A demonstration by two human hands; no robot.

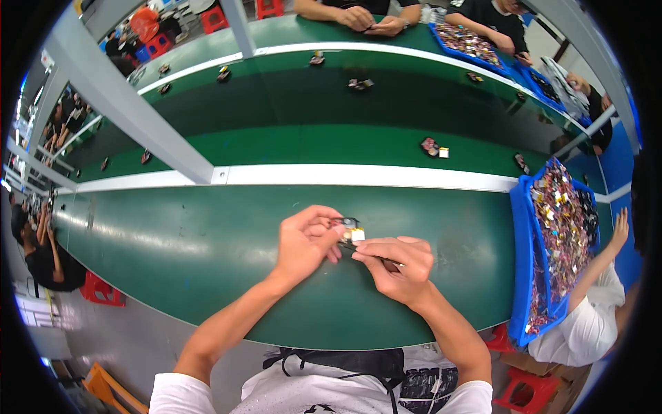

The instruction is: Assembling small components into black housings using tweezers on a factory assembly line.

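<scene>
Above the green worktable (214, 276), my left hand (301, 243) is closed around the edge of a small electronic assembly (356, 235), pinching it between thumb and fingers. The piece has a dark rim and a pale, silvery block with a bit of yellow. My right hand (405, 268) is closed too, gripping a thin dark tool (393, 261) whose front end meets the lower edge of the assembly. Fingers cover most of the tool, so its exact kind cannot be made out.
A white rail (358, 176) divides the table from a green conveyor belt (276, 141) carrying scattered small assemblies (431, 147). At right stands a blue tray (522, 262) heaped with parts, beside a co-worker's arm (600, 252). A grey post (138, 103) rises at left; others work across the belt.
</scene>
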